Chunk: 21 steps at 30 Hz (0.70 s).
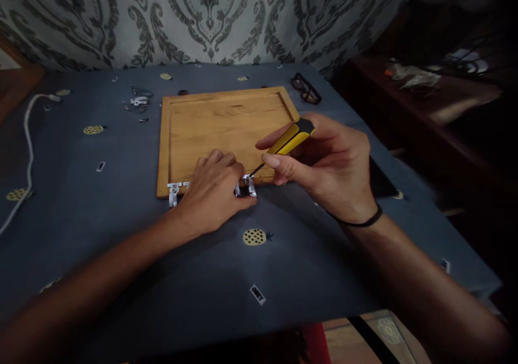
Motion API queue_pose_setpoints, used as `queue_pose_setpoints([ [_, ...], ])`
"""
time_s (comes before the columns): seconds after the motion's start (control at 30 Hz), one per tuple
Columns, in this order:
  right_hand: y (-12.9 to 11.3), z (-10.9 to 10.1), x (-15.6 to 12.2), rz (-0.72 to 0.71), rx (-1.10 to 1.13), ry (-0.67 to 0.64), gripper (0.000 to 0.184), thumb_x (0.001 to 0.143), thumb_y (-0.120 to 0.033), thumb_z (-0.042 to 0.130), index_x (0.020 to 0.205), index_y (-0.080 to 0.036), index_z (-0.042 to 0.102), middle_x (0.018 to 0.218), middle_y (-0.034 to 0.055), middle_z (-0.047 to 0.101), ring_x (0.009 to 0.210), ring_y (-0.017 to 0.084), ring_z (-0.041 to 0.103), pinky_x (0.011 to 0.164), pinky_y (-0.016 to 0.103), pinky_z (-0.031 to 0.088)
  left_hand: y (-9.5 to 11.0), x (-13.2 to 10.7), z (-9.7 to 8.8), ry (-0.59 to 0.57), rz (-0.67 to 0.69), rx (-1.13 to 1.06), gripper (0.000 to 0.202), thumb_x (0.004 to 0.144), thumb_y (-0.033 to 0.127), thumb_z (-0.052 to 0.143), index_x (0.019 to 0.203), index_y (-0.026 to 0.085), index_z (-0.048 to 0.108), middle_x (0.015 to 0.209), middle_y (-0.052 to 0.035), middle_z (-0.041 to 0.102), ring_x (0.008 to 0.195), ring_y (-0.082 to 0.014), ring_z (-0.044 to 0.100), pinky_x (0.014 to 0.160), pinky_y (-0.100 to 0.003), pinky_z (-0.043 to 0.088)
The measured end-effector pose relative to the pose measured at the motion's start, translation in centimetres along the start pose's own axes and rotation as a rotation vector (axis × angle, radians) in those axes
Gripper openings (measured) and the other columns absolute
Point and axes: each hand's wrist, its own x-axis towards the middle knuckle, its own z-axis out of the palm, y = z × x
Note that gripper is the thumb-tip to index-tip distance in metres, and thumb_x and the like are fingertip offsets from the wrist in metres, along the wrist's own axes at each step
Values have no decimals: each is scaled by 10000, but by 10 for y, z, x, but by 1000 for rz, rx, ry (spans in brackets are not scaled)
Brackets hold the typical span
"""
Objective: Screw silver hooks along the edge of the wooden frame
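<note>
A wooden cabinet door [226, 132] lies flat on the table, with metal hinges along its near edge. One hinge [174, 194] sits near the left corner. My left hand [214, 188] rests over the near edge, its fingers closed around a second hinge [251, 187], partly hidden by them. In my right hand [332, 164] is a yellow and black screwdriver [289, 138], gripped between thumb and fingers. Its shaft slants down to the left, and the tip meets the second hinge at the door's edge.
Loose metal hardware [140, 101] and a small screw [144, 120] lie left of the door. Dark-framed glasses [306, 88] are beyond its far right corner. A white cable [28, 137] runs along the left side. A dark flat object [382, 177] is partly behind my right hand.
</note>
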Motion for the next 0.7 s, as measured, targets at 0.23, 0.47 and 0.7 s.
queue_pose_setpoints([
  [0.23, -2, 1, -1, 4, 18, 3, 308, 781, -489, 873, 932, -257, 738, 879, -13, 774, 522, 104, 665, 490, 259, 619, -1, 0, 1, 18, 6, 31, 279, 846, 415, 820, 974, 186, 726, 1048, -83, 689, 1063, -318, 570, 883, -431, 441],
  [0.47, -1, 0, -2, -32, -13, 34, 305, 707, -462, 927, 776, -232, 740, 861, -7, 773, 459, 81, 592, 403, 238, 563, -1, -1, 0, 18, 6, 17, 240, 853, 394, 806, 975, 205, 722, 1060, -73, 689, 1045, -307, 570, 872, -428, 439],
  [0.7, -4, -5, 1, 19, 26, -29, 371, 736, -509, 900, 964, -260, 748, 841, -7, 764, 552, 124, 681, 514, 274, 623, -1, 0, 1, 15, 0, 27, 283, 847, 414, 819, 986, 183, 732, 1038, -80, 677, 1056, -314, 565, 891, -433, 439],
])
